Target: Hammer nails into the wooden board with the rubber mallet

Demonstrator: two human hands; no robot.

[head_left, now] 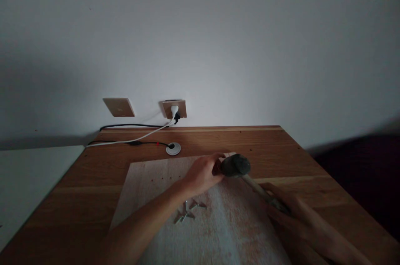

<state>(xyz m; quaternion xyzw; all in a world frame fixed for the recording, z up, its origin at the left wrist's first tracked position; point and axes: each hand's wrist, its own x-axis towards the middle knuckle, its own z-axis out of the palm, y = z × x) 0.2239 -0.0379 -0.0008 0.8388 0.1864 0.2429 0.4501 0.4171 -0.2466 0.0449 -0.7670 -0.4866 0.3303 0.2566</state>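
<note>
My right hand is wrapped round the handle of a mallet with a dark, rounded head. The mallet head is over the far right part of a pale wooden board. Right beside the head, my left hand is closed, its fingertips pinched low near the board's surface. What those fingers hold is hidden behind the hand and mallet. Several small metal fasteners, like screws or nails, lie loose on the board near my left forearm. A row of small dark dots runs along the board's far left part.
The board lies on a brown wooden table against a white wall. Behind it, a white cable and a black one run to a wall socket. A round cable grommet sits in the tabletop. A white surface adjoins at left.
</note>
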